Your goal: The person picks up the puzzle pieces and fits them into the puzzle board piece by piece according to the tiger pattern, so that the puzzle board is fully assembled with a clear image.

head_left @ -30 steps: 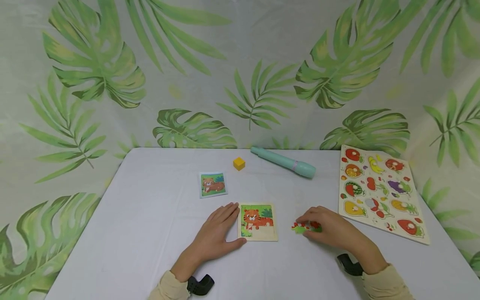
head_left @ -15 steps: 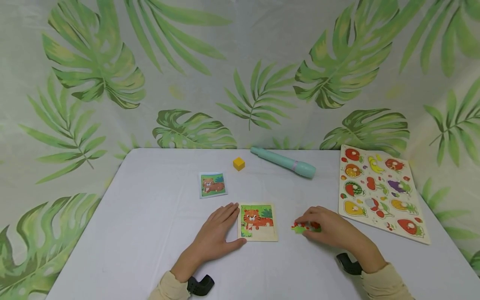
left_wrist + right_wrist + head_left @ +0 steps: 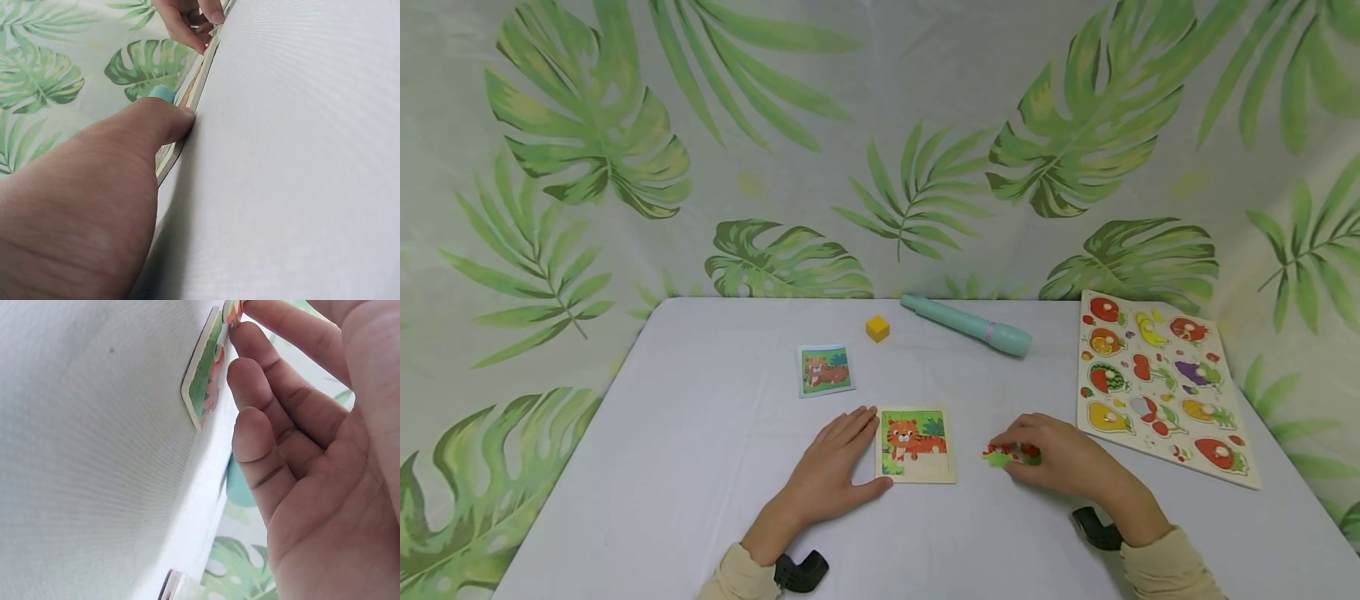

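Note:
A small wooden tiger puzzle board (image 3: 931, 468) lies on the white table, with an unfilled wooden patch at its lower right. My left hand (image 3: 823, 475) rests at its left side, fingers straight along the edge and thumb at the lower corner. In the left wrist view the thumb (image 3: 172, 122) touches the board's edge (image 3: 203, 84). To the right of the board, my right hand (image 3: 1060, 454) pinches a green and red puzzle piece (image 3: 1000, 457) between thumb and fingers. A second puzzle piece (image 3: 203, 381) lies under that palm.
A tiger picture card (image 3: 826, 370) lies behind the left hand. Farther back are a yellow cube (image 3: 877, 327) and a teal marker-shaped stick (image 3: 966, 323). A large fruit peg board (image 3: 1165, 387) covers the right side of the table. A leaf-patterned cloth (image 3: 760, 150) hangs behind.

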{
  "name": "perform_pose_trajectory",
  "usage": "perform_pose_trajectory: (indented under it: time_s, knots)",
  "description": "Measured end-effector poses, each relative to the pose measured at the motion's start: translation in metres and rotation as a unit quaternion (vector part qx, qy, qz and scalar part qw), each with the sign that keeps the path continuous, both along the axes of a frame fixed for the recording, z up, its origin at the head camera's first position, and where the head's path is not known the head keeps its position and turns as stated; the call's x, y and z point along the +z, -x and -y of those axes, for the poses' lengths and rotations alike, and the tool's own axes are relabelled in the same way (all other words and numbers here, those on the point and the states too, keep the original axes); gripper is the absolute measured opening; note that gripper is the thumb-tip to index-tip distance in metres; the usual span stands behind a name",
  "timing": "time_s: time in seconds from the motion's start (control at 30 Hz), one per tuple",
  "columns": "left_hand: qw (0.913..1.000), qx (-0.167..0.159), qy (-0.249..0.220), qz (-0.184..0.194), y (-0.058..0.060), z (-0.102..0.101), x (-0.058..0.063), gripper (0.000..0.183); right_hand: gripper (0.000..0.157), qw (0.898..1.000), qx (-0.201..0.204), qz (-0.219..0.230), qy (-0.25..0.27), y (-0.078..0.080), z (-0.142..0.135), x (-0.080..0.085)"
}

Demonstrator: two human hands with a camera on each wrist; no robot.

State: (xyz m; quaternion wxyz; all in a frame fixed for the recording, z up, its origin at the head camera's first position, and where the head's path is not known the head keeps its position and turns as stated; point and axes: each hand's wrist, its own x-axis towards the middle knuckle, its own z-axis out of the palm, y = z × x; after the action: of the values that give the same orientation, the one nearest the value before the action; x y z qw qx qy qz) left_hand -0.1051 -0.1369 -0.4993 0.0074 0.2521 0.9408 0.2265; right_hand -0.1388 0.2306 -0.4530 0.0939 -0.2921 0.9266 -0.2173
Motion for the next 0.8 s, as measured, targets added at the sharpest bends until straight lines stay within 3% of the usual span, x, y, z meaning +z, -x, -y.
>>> perform_pose_trajectory:
  time_s: [0.8]
  knots:
    - [1.0000, 0.002, 0.003, -0.002, 0.0000, -0.0003, 0.0002, 0.088, 0.027, 1.000, -0.008, -0.018, 0.004, 0.0009, 0.0023, -0.0017]
